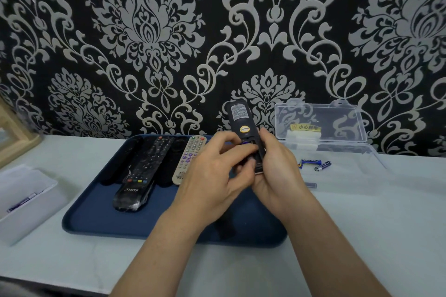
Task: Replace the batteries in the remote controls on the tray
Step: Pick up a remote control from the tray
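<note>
Held item: black remote [241,118], back side toward the camera, tilted with its top toward 12 o'clock, above the 1 o'clock part of the tray. White label near its top, yellow sticker at mid-length, battery bay uncovered below that.

Right hand [277,171]: wrapped round the lower end of the black remote, thumb along its right edge.

Left hand [212,176]: fingers curled narrow, tips pressed at the open bay, where a purple battery [246,143] shows — whether it is pinched or merely touched cannot be told.

Blue tray [101,219]: centre of the white table [362,236]. On its 11 o'clock half, side by side, a plastic-wrapped black remote [142,171], a beige remote [189,159] with purple keys, and further dark remotes.

At 3 o'clock of the hands: loose batteries [313,164] on the table, before an open clear plastic box [321,123] with a yellow label.

At 9 o'clock of the tray: white container [26,200], purple batteries [21,201] inside.
</note>
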`<action>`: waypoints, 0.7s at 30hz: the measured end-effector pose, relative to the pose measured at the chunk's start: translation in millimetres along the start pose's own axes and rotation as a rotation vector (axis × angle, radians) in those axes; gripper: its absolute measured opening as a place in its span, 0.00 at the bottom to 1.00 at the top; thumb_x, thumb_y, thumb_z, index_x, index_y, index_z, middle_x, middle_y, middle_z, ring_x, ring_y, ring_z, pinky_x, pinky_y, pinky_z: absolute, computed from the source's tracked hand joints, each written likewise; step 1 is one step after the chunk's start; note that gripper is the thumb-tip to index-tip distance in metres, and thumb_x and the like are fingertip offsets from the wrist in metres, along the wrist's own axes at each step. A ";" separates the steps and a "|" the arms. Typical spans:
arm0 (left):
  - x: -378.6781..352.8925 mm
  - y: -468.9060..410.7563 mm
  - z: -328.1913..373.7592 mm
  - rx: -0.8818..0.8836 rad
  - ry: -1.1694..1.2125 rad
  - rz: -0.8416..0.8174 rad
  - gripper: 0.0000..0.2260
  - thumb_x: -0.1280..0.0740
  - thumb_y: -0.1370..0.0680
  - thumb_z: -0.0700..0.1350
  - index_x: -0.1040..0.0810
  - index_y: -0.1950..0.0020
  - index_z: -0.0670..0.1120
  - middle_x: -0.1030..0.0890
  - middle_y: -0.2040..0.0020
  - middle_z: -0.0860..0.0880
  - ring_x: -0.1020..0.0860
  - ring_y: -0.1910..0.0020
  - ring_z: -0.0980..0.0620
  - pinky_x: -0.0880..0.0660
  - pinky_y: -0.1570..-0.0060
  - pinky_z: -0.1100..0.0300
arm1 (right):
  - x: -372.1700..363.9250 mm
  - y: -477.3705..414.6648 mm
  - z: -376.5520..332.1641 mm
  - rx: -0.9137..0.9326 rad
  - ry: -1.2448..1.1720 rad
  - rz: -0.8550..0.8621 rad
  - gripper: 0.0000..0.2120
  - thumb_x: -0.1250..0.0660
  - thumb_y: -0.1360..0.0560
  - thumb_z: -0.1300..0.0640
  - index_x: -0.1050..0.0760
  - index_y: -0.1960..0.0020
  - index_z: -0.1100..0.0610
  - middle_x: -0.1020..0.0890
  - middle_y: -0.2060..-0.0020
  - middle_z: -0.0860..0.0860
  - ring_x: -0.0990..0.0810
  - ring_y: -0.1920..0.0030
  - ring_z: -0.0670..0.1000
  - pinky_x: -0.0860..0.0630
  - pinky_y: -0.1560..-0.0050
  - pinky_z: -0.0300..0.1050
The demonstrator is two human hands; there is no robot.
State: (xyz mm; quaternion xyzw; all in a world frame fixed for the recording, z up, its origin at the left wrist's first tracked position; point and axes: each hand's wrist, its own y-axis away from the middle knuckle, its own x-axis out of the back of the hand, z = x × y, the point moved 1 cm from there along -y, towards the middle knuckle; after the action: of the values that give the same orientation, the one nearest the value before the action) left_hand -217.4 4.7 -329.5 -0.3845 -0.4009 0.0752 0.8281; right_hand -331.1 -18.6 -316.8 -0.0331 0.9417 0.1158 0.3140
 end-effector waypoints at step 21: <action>2.8 -5.4 2.9 0.863 1.107 0.268 0.15 0.40 0.19 0.52 0.27 0.61 0.44 0.23 0.69 0.48 0.34 0.78 0.56 0.38 0.82 0.66 | -5.8 0.6 7.5 0.029 0.269 -0.121 0.16 0.46 0.16 0.51 0.24 0.45 0.60 0.18 0.66 0.56 0.25 0.72 0.53 0.26 0.73 0.43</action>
State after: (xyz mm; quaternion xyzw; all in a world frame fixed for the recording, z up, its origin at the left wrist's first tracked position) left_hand -218.6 3.8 -322.9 -0.0503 0.1943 0.1219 0.9720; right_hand -322.1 -16.3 -319.1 -0.1002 0.9732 0.0777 0.1919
